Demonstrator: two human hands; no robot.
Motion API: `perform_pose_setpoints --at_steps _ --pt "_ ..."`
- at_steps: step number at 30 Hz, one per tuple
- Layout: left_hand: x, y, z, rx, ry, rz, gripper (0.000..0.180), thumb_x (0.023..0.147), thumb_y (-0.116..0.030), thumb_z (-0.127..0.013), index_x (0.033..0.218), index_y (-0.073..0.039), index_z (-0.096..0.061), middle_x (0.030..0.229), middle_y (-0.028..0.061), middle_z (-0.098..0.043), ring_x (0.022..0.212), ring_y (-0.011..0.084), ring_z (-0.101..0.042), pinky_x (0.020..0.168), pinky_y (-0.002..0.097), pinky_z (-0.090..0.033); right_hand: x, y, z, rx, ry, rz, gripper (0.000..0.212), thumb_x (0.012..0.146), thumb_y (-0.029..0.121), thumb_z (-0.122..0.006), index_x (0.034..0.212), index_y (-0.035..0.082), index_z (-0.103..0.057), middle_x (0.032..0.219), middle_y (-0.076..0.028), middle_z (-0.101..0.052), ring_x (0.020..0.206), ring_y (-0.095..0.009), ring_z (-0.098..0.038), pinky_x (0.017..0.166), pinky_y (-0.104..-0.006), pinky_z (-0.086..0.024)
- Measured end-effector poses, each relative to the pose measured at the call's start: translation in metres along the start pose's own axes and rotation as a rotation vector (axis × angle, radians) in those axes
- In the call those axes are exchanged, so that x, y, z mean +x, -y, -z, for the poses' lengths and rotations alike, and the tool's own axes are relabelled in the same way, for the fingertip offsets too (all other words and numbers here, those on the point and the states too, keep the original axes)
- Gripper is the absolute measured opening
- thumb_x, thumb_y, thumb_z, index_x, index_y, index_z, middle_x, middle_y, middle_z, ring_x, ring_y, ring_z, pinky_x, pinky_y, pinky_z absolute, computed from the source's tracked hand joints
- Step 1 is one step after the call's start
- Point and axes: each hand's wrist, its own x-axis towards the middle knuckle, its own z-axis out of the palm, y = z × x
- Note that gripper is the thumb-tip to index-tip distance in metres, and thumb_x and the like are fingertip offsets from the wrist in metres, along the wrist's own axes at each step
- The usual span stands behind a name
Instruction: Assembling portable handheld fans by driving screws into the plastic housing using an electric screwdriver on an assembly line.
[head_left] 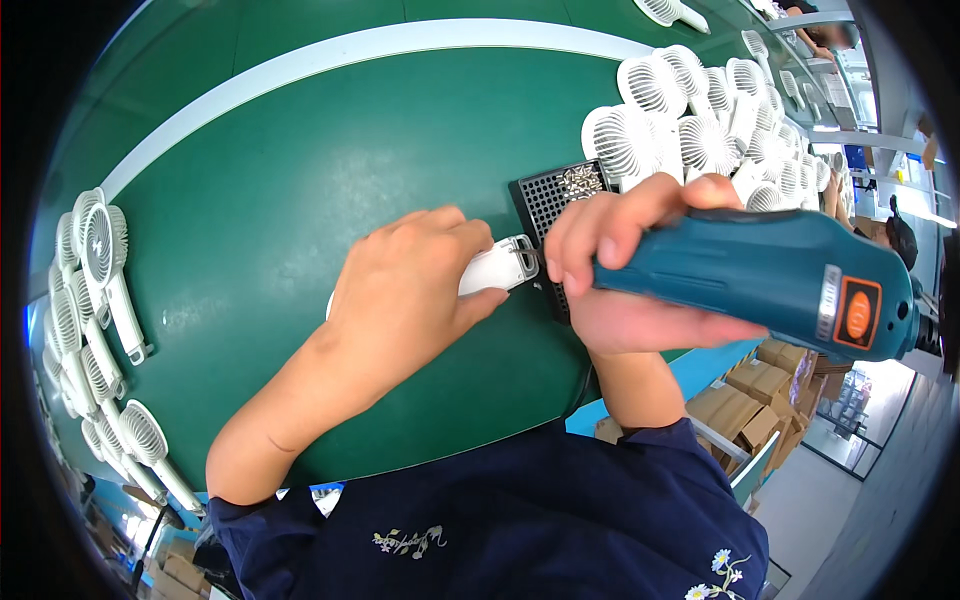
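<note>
- My left hand (405,275), at the centre of the frame, is closed around a white handle (490,270), thumb below and fingers curled over the top.
- The handle lies just right of centre, its looped end pointing right; most of its other end is hidden under my palm.
- My right hand (622,312), right of centre, is wrapped around the front of a teal electric screwdriver (760,270), whose body stretches toward the right edge.
- The screwdriver's tip is at the handle's looped end; I cannot tell whether they touch.
- Just behind my right fingers sits a black perforated tray (545,197), partly covered by them, with small silvery screws (583,182) heaped in its upper right part.
- White handheld fans (653,88) are crowded together at upper right, and another group of white fans (100,240) lies along the left edge.
- Beneath everything is my green tabletop (260,220), with cardboard boxes (735,410) below it at lower right.
</note>
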Motion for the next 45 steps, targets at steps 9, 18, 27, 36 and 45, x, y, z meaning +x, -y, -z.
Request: perform_pose_setpoints --at_steps 9,18,27,36,45 --pt "-0.004 -0.003 0.000 0.093 -0.021 -0.080 0.031 0.073 -0.018 -0.079 0.098 -0.005 -0.065 0.094 0.0077 -0.062 0.089 0.0300 -0.063 0.075 0.0411 -0.053 -0.009 0.035 0.003 0.089 -0.323 0.033 0.091 0.080 0.086 -0.034 0.132 0.011 -0.039 0.075 -0.009 -0.052 0.045 -0.019 -0.050 0.040 -0.0347 -0.043" --pt "-0.001 -0.007 0.002 0.089 0.031 -0.034 0.032 0.072 -0.015 -0.079 0.099 -0.003 -0.067 0.091 0.0085 -0.063 0.084 0.0308 -0.063 0.072 0.0397 -0.051 -0.080 0.044 0.000 0.024 -0.217 -0.011 0.076 0.086 0.072 -0.050 0.127 0.009 -0.040 0.078 -0.014 -0.054 0.052 -0.024 -0.054 0.045 -0.0370 -0.046" --pt "-0.008 -0.010 0.000 0.102 0.109 -0.006 0.027 0.075 -0.017 -0.077 0.094 -0.003 -0.064 0.091 0.0127 -0.061 0.091 0.0327 -0.063 0.077 0.0436 -0.052 -0.074 0.023 0.002 -0.122 -0.274 0.125 0.078 0.087 0.077 -0.040 0.131 0.011 -0.039 0.079 -0.009 -0.053 0.046 -0.019 -0.053 0.040 -0.0329 -0.045" --pt "-0.012 -0.012 -0.010 0.117 -0.043 -0.104 0.036 0.072 -0.016 -0.079 0.103 -0.005 -0.066 0.096 0.0100 -0.061 0.095 0.0301 -0.060 0.081 0.0414 -0.049 -0.074 0.025 -0.009 -0.158 -0.245 0.187 0.080 0.086 0.076 -0.043 0.129 0.009 -0.040 0.075 -0.011 -0.052 0.045 -0.020 -0.051 0.040 -0.0332 -0.045" --pt "-0.008 -0.016 -0.018 -0.193 -0.086 -0.450 0.026 0.065 -0.014 -0.083 0.088 -0.009 -0.070 0.080 0.0014 -0.055 0.078 0.0206 -0.054 0.070 0.0344 -0.040 -0.046 0.068 -0.031 0.082 -0.228 0.143 0.071 0.090 0.071 -0.044 0.135 0.016 -0.042 0.079 -0.010 -0.052 0.052 -0.026 -0.055 0.046 -0.0404 -0.044"
